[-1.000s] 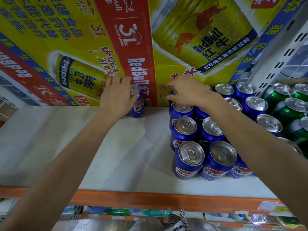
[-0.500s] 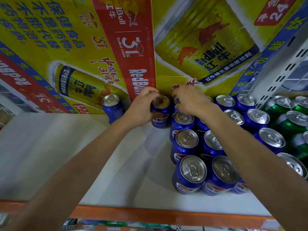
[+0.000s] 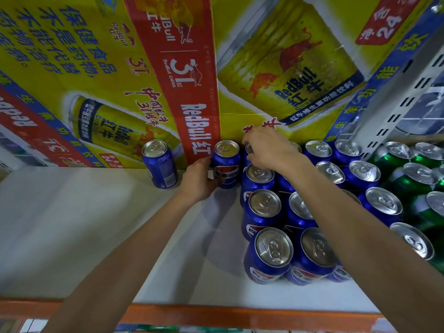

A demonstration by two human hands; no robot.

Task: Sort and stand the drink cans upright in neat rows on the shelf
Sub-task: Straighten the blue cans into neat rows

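Several blue cola cans (image 3: 263, 212) stand upright in rows on the right half of the white shelf (image 3: 96, 224). My left hand (image 3: 198, 180) wraps the side of one upright blue can (image 3: 225, 162) at the back, close to the leftmost row. My right hand (image 3: 269, 146) rests fingers-down on a back-row can top, mostly hiding it. One more blue can (image 3: 159, 163) stands alone further left against the back.
Green cans (image 3: 418, 179) fill the far right. Yellow and red drink cartons (image 3: 149, 80) form the wall behind the shelf. A grey slotted upright (image 3: 394, 97) rises at the right. An orange rail (image 3: 216, 313) edges the shelf front.
My left hand brought a blue can from the back left over to the rows and slid down its side. A lone can now stands where the hand was. The right hand stayed.
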